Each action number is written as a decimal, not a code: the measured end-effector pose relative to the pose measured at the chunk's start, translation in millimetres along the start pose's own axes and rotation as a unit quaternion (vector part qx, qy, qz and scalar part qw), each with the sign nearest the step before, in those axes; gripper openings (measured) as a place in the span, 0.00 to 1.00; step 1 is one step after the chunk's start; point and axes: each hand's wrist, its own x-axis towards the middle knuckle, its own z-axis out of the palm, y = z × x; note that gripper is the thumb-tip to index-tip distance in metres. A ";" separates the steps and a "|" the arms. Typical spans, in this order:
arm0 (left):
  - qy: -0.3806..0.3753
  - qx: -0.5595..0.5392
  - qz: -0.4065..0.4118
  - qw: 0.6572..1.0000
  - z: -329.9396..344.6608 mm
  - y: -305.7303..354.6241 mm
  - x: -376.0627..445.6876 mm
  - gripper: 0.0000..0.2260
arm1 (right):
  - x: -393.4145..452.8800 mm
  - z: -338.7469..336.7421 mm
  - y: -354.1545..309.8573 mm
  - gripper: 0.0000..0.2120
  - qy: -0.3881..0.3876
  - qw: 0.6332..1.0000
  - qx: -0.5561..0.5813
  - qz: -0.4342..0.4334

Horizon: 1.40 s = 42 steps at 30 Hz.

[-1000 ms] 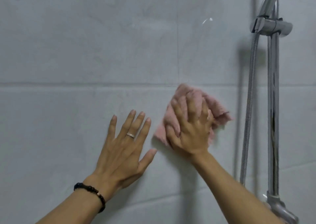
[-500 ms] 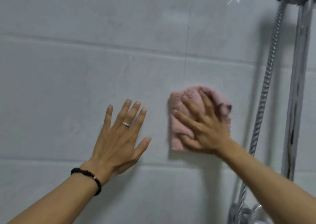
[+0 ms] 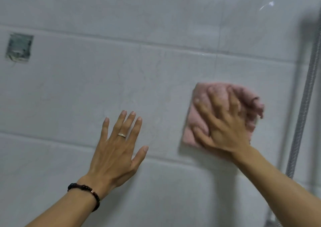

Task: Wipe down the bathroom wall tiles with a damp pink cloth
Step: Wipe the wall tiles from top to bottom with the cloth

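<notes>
A wall of pale grey glossy tiles (image 3: 73,91) fills almost the whole view, crossed by level grout lines and one upright joint. Light glints off the upper tiles. No clear line between wiped and unwiped tile shows, so how much of the wall is already done cannot be read from here; judging by the cloth's place mid-wall, wiping is under way and most of the visible tile to the left and above likely remains.

At the right edge hangs a ribbed metal shower hose (image 3: 305,101), close to the working hand but apart from it.

High on the left sits a small square patch (image 3: 18,47), dark and rough, perhaps an opening in the tile; it is too blurred to say.

The pink cloth (image 3: 192,131), folded into a rough square, lies flat against the wall, right of centre, just above a grout line. The right hand (image 3: 224,124) presses on it with fingers spread and slightly bent; motion blur hides whether this grip pinches any fabric.

The left hand (image 3: 116,150) rests flat on the tile, fingers straight and spread, holding nothing, well apart from the cloth. It wears a ring (image 3: 122,135), and a dark bead bracelet (image 3: 85,192) circles the wrist.
</notes>
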 end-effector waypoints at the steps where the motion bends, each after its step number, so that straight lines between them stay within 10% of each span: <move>1: 0.004 -0.001 -0.006 1.000 0.7 -3.9 -1.6 0.32 | 12.7 -0.3 -13.3 0.33 0.005 0.998 0.005 0.061; 8: 0.002 -0.012 -0.028 1.000 2.4 -24.9 -7.8 0.33 | -30.6 -4.2 -48.2 0.32 -0.021 0.984 0.052 -0.172; 14: -0.008 -0.045 -0.077 0.996 3.4 -38.7 12.4 0.34 | 48.1 3.0 -58.8 0.34 0.002 0.997 0.004 0.071; 20: -0.012 -0.051 -0.076 0.996 7.3 -42.5 12.0 0.33 | 26.5 -5.2 -47.5 0.32 -0.011 0.982 0.018 -0.188; 25: -0.006 -0.037 -0.062 0.997 4.9 -45.5 12.3 0.31 | 79.8 4.8 -78.4 0.35 0.005 0.997 0.032 0.068; 31: 0.016 -0.013 -0.032 0.999 -16.4 -69.6 12.6 0.31 | 68.7 -3.6 -77.7 0.32 -0.022 0.987 0.043 -0.152; 36: -0.015 -0.001 -0.081 0.997 -24.0 -104.9 13.2 0.32 | 169.1 -1.3 -84.0 0.35 -0.021 0.989 0.055 0.136; 42: -0.053 -0.037 -0.123 0.990 -21.3 -114.5 10.3 0.32 | 73.5 -2.0 -108.4 0.31 -0.035 0.971 0.060 -0.228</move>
